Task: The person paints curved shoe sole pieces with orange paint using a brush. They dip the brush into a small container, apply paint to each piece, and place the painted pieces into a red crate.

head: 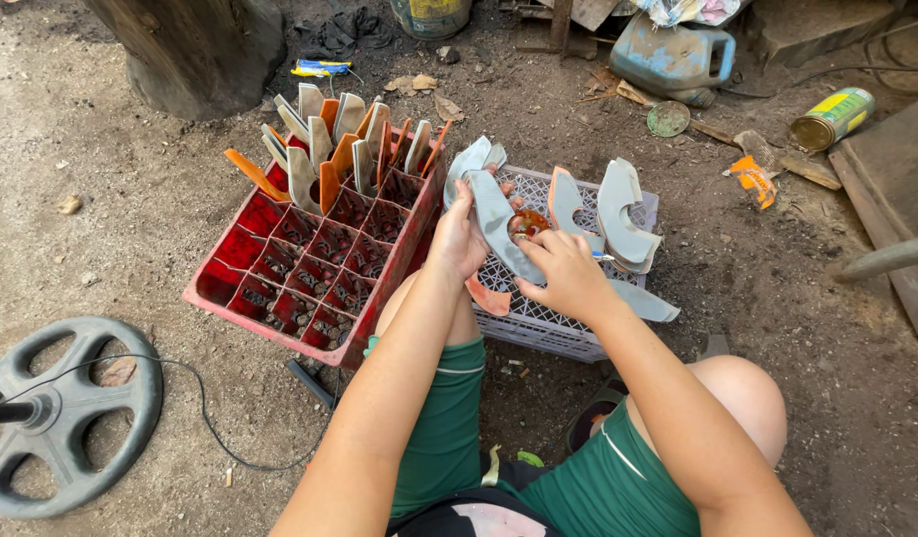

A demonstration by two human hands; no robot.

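Note:
My left hand (459, 237) grips the upper end of a curved grey metal blade (495, 221) held over a white plastic crate (538, 316). My right hand (568, 273) closes on the same blade lower down, next to a rusty orange round part (526, 225) at its middle. More curved grey blades (618, 217) lie on the white crate. To the left stands a red divided crate (280, 261) with several grey and orange blades (330, 149) standing upright in its far cells.
A dark spoked wheel (66, 418) with a black cable lies on the dirt at the lower left. A blue jerrycan (672, 58), a tin can (832, 117), a bucket (429, 15) and a tree stump (195, 50) stand at the far edge.

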